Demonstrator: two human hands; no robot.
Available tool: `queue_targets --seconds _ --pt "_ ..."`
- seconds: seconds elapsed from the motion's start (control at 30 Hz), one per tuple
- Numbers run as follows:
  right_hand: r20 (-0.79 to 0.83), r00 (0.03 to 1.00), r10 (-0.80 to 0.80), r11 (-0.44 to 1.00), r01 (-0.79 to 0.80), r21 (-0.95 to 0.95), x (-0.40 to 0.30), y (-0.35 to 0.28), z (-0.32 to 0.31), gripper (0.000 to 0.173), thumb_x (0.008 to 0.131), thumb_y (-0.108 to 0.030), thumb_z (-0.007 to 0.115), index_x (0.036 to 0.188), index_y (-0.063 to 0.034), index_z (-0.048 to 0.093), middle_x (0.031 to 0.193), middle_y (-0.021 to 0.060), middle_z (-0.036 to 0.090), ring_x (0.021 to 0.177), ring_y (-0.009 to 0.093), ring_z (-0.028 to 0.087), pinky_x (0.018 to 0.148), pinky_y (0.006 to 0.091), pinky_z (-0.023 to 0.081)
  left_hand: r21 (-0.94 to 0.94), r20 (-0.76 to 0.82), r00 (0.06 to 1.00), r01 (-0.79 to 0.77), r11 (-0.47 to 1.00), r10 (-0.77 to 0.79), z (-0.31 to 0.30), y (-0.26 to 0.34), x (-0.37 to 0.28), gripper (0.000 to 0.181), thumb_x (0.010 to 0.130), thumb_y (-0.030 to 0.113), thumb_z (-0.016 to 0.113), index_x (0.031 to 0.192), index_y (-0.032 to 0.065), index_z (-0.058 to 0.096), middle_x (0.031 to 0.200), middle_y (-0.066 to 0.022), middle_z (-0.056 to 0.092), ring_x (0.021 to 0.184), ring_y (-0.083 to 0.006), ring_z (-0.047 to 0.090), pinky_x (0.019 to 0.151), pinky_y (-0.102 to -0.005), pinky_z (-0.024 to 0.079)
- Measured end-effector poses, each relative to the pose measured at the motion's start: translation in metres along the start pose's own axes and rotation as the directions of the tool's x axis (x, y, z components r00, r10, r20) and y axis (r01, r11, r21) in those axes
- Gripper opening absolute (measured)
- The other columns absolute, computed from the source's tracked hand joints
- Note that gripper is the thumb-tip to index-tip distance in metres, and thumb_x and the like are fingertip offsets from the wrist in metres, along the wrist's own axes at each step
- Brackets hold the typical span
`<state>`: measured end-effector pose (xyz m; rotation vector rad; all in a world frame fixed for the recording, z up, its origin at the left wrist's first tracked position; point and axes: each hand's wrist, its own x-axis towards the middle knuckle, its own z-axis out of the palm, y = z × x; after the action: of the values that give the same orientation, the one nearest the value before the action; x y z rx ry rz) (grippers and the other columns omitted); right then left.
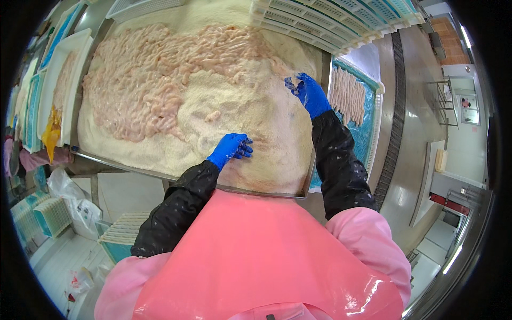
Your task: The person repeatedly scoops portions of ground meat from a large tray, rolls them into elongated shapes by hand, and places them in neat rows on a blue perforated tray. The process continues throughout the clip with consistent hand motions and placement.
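A wide metal tray (311,176) of pale breadcrumb-like coating (224,96) lies before me. Across its far and left parts spreads a heap of raw, pinkish meat strips (140,80). My left hand (232,150), in a blue glove, hovers low over the near coating with loosely bent fingers and nothing visible in them. Beyond it rests a small coated lump (212,116). At the tray's right side my gloved right hand (310,94) has crumb-covered fingers, bent beside the end of the meat heap. Whether a piece is between those fingers cannot be told.
Right of the tray, coated strips (347,96) lie in rows on blue sheeting in a white crate (376,120). Stacked white crates (340,24) overhang the far right corner. At left stands a white tub (82,44) with a yellow glove or bag (52,130) over its edge.
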<state>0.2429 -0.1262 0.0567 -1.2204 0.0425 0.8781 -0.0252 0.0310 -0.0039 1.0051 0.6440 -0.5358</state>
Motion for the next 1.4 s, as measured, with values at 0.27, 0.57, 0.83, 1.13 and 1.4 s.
queue_targets --seconds 0.27,0.57,0.83,1.13,1.4 --pt "-0.027 0.952 -0.305 0.889 0.274 -0.366 -0.063 0.065 0.008 0.015 0.087 -0.014 0.06 0.094 -0.0007 0.058 0.082 0.0097 0.068 0.073 0.017 0.065 0.06 0.0262 0.046 0.026 -0.025 0.998 0.055 0.998 -0.054 0.003 0.003 0.005 0.038 0.09 0.036 0.047 0.104 0.006 0.066 0.088 -0.0088 0.07 0.072 -0.0163 0.067 0.061 -0.0268 0.045" --pt "0.282 0.874 -0.396 -0.063 0.281 -0.958 -0.179 0.16 0.003 0.033 0.085 -0.027 0.061 0.111 -0.008 0.062 0.08 0.0142 0.064 0.065 0.03 0.061 0.056 0.0382 0.048 0.074 -0.139 0.965 -0.215 0.974 0.223 0.011 -0.001 0.017 0.031 0.092 0.025 0.049 0.108 0.0031 0.064 0.087 -0.0124 0.069 0.069 -0.0183 0.066 0.065 -0.0283 0.048" --pt "-0.193 0.653 -0.732 0.502 0.326 -0.801 -0.114 0.156 -0.042 0.04 0.093 -0.011 0.052 0.131 -0.0033 0.048 0.131 0.0155 0.051 0.122 0.025 0.048 0.103 0.0332 0.036 0.632 -0.197 0.347 -0.67 0.39 0.917 0.052 0.036 0.077 0.039 0.089 0.009 0.057 0.126 -0.0016 0.051 0.131 -0.0134 0.051 0.12 -0.0196 0.046 0.103 -0.0311 0.034" --pt "-0.102 0.848 -0.521 0.165 -0.017 -0.986 -0.082 0.165 -0.028 0.06 0.097 -0.031 0.04 0.146 -0.0053 0.02 0.151 0.0193 0.02 0.14 0.034 0.017 0.113 0.0472 0.009 -0.559 -0.185 0.915 -0.399 0.727 0.359 0.083 0.005 0.068 0.043 0.098 0.032 0.044 0.127 0.0014 0.049 0.12 -0.0092 0.056 0.105 -0.0201 0.053 0.096 -0.0328 0.041" --pt "-0.029 0.911 -0.411 0.305 0.107 -0.946 -0.122 0.19 0.039 0.064 0.092 -0.036 0.042 0.149 -0.0176 0.02 0.155 0.0081 0.014 0.14 0.033 0.016 0.109 0.0565 0.005 -0.762 0.01 0.971 -0.148 0.631 0.24 0.097 -0.04 0.056 0.059 0.097 0.048 0.035 0.14 0.0078 0.036 0.137 -0.0105 0.045 0.12 -0.0265 0.046 0.103 -0.0372 0.036"
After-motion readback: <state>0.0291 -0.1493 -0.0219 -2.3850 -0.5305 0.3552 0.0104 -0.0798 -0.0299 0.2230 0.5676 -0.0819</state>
